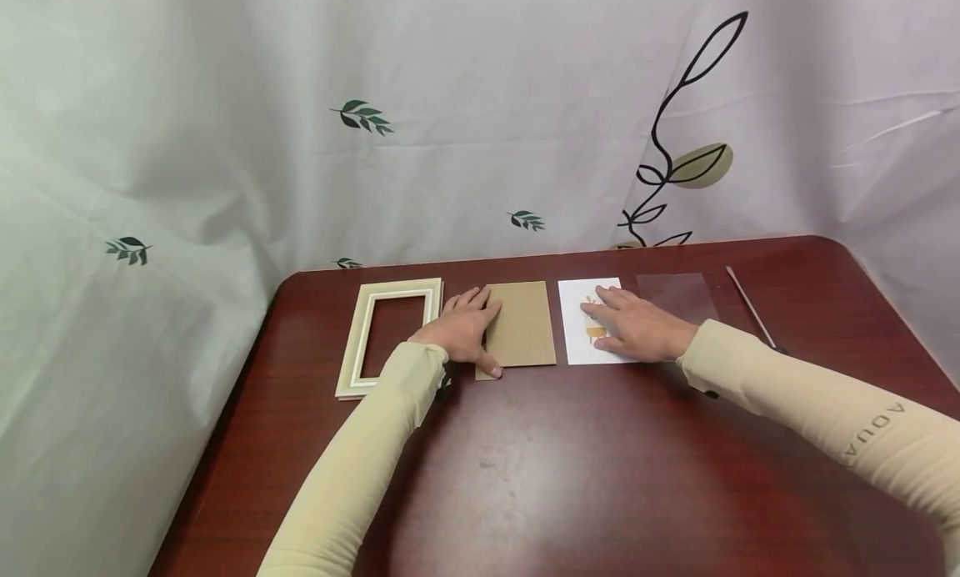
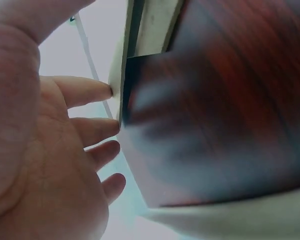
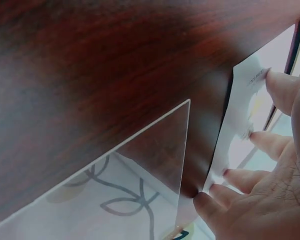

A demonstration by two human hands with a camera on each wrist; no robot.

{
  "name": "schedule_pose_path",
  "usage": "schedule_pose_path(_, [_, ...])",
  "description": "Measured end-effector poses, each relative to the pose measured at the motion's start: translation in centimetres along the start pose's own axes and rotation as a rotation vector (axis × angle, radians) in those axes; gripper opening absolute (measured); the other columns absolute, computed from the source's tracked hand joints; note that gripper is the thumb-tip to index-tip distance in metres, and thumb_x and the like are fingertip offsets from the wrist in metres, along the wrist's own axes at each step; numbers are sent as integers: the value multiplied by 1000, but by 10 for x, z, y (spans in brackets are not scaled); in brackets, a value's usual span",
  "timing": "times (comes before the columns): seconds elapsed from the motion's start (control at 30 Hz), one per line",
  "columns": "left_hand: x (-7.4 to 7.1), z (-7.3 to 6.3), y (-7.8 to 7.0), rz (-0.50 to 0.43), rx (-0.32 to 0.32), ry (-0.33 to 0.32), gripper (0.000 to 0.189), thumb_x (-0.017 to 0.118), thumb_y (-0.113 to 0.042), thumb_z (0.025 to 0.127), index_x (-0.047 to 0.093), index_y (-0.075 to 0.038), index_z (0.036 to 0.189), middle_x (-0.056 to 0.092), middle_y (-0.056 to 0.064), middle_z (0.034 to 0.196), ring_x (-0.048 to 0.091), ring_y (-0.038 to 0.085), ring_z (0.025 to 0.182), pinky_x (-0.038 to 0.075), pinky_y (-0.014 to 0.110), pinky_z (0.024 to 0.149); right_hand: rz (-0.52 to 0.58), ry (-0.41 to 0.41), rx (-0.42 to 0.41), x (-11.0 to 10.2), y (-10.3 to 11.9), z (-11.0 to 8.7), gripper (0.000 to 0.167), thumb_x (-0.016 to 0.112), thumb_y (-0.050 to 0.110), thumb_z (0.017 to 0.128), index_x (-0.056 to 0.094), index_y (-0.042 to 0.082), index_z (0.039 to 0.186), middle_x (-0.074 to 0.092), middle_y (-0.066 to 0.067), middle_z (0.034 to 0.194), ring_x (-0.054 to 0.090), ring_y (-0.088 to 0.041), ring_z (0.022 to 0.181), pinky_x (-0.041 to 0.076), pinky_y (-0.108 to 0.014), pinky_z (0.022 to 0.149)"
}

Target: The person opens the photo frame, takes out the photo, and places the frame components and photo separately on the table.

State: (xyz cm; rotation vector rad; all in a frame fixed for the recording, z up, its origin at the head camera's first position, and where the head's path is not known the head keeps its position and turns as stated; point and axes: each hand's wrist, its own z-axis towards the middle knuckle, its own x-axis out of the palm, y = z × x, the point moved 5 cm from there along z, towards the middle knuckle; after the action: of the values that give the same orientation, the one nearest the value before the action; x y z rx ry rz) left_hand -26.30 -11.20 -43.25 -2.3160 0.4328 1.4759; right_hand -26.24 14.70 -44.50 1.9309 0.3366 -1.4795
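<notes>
My left hand point(image 1: 459, 330) lies at the left edge of a brown backing board point(image 1: 522, 323), fingers spread and thumb at its near left corner. A second strip of brown board shows under that corner. In the left wrist view, the fingertips of the left hand point(image 2: 65, 165) touch a thin edge. With fingers extended, my right hand point(image 1: 643, 325) rests on a white card point(image 1: 576, 343) bearing an orange print, partly covering it. The right wrist view shows fingertips of the right hand point(image 3: 270, 190) on the white card point(image 3: 240, 105).
A cream picture frame point(image 1: 355, 339) lies left of the board. Right of the card are a clear sheet point(image 1: 671, 289), with its corner visible in the right wrist view, and a screwdriver point(image 1: 750, 304). A pale patterned curtain point(image 1: 465, 168) hangs behind the dark red table point(image 1: 555, 469).
</notes>
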Motion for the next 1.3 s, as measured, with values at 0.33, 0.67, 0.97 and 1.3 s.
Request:
schedule_pose_path(0.33, [-3,3,-6,-49,52,-71,110,69,-66,85,20,-3,160,8,19,167,6,34,154,11,47,123,-12,-27,-33,-10,4,-2,67,69,29,95,43,1,150,27,-33,157,24,-52,144,22,-62,116])
schedule_pose_path(0.67, [4,7,-12,-23,32,-21,106,70,-64,84,24,-8,160,9,18,167,2,36,154,9,48,123,-5,27,-45,-2,8,2,66,69,26,95,43,-1,150,26,-36,156,24,-56,142,24,-65,114])
schedule_pose_path(0.97, [3,6,-11,-38,31,-27,105,71,-63,84,24,-9,160,10,18,167,3,35,154,9,48,123,14,38,-39,-4,8,3,67,69,24,95,41,-1,151,25,-35,157,22,-57,143,24,-67,113])
schedule_pose_path(1.3, [2,7,-7,-64,31,-41,104,70,-63,85,24,-7,160,9,20,167,3,35,154,9,47,123,42,23,-16,-9,5,3,70,67,29,97,37,2,154,21,-33,159,19,-55,145,21,-66,115])
